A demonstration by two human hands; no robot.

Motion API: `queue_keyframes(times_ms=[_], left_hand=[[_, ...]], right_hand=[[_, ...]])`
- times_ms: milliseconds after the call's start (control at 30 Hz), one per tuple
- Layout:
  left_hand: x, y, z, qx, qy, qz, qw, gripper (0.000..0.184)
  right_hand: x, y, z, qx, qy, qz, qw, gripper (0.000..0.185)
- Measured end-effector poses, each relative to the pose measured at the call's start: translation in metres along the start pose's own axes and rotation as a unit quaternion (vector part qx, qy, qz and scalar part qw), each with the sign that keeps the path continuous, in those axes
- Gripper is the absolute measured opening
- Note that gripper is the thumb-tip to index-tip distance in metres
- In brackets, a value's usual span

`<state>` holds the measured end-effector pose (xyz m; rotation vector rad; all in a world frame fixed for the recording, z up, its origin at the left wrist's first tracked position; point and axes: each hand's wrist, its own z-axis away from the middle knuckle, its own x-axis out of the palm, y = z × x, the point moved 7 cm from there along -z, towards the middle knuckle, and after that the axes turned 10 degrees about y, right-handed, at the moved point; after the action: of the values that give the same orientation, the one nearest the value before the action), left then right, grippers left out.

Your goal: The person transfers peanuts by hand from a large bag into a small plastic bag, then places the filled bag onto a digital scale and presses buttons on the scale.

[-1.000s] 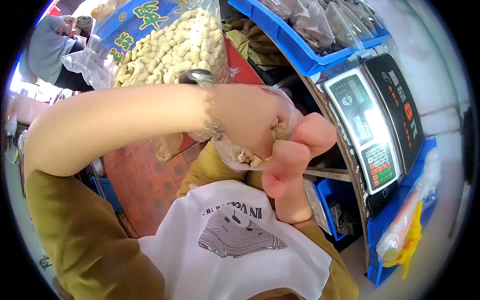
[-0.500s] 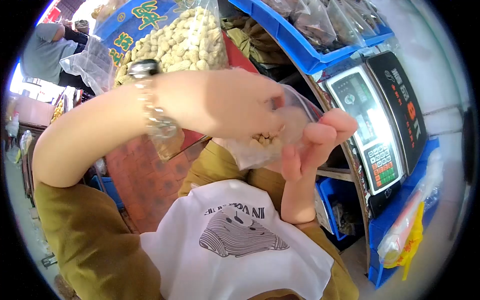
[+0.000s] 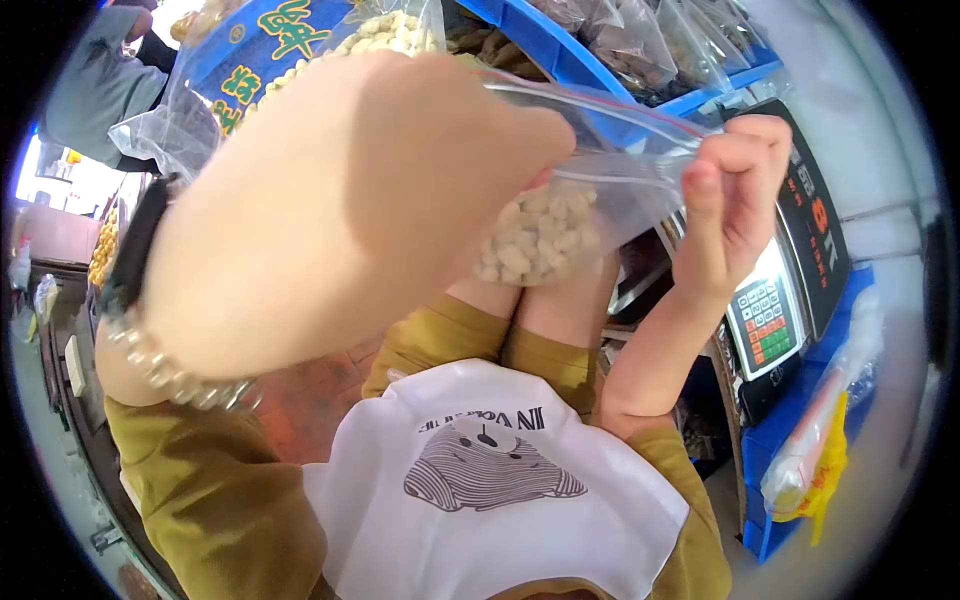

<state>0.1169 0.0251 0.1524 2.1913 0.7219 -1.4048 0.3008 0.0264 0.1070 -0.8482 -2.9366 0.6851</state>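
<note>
A clear zip-lock bag hangs in front of me with shelled-looking pale peanuts gathered in its lower part. At the bag's upper right corner, my right hand pinches the zip edge between thumb and curled fingers. My left hand, large and close to the camera, is closed at the bag's other side; most of its fingers are hidden behind the back of the hand. The zip strip stretches taut between both hands. Behind my left hand stands a big printed sack with peanuts in their shells.
To the right a digital scale stands by a blue tray holding rolled plastic bags. Another blue tray at the top holds several packed bags. A person in grey is at the upper left.
Both hands have risen, bringing the bag up and nearer. My right hand moved up and right, so the zip edge is now stretched out and more peanuts show.
</note>
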Motion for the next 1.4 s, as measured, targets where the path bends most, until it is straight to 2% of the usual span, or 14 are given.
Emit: queue_keyframes(times_ms=[100, 167, 300, 500, 633, 733, 867, 933, 1033, 1100, 1167, 1233, 1267, 1400], left_hand=[[0.023, -0.009, 0.006, 0.011, -0.008, -0.001, 1.000, 0.017], [0.027, -0.012, 0.008, 0.007, -0.013, 0.009, 1.000, 0.021], [0.023, -0.015, 0.011, 0.006, -0.001, 0.022, 1.000, 0.025], [0.017, -0.010, 0.006, 0.019, 0.052, 0.033, 0.998, 0.024], [-0.018, 0.003, 0.001, 0.066, 0.096, 0.037, 0.992, 0.029], [-0.052, -0.031, 0.012, 0.009, 0.115, -0.019, 0.993, 0.032], [-0.077, -0.086, 0.012, -0.215, 0.079, 0.056, 0.972, 0.019], [-0.072, -0.191, 0.046, -0.405, -0.063, -0.046, 0.911, 0.044], [-0.022, -0.222, 0.048, -0.294, -0.202, -0.173, 0.918, 0.056], [0.016, -0.179, 0.030, -0.041, -0.129, -0.056, 0.989, 0.067], [0.043, -0.175, 0.023, -0.033, -0.109, -0.027, 0.993, 0.046], [0.078, -0.219, 0.027, -0.061, -0.210, -0.060, 0.974, 0.041], [0.099, -0.284, 0.041, -0.091, -0.319, -0.107, 0.937, 0.044], [0.103, -0.265, 0.033, -0.145, -0.449, -0.175, 0.864, 0.054]], right_hand=[[0.006, 0.010, 0.020, 0.006, -0.009, 0.007, 1.000, 0.026], [0.002, 0.025, 0.040, 0.061, 0.043, -0.068, 0.995, 0.066], [0.021, 0.063, 0.107, 0.278, -0.084, -0.183, 0.939, 0.134], [0.056, 0.069, 0.148, 0.293, -0.279, -0.040, 0.914, 0.125], [0.058, 0.077, 0.152, 0.296, -0.288, -0.029, 0.910, 0.121], [0.058, 0.078, 0.157, 0.280, -0.250, -0.063, 0.925, 0.120], [0.056, 0.074, 0.159, 0.269, -0.217, -0.096, 0.933, 0.117], [0.059, 0.078, 0.170, 0.312, -0.194, -0.161, 0.916, 0.117], [0.058, 0.080, 0.179, 0.325, -0.201, -0.173, 0.908, 0.116], [0.056, 0.080, 0.180, 0.326, -0.206, -0.168, 0.907, 0.115], [0.056, 0.077, 0.179, 0.337, -0.199, -0.177, 0.903, 0.115], [0.057, 0.076, 0.179, 0.338, -0.195, -0.179, 0.903, 0.115], [0.057, 0.076, 0.180, 0.339, -0.192, -0.180, 0.903, 0.115], [0.056, 0.077, 0.183, 0.348, -0.216, -0.160, 0.898, 0.116]])
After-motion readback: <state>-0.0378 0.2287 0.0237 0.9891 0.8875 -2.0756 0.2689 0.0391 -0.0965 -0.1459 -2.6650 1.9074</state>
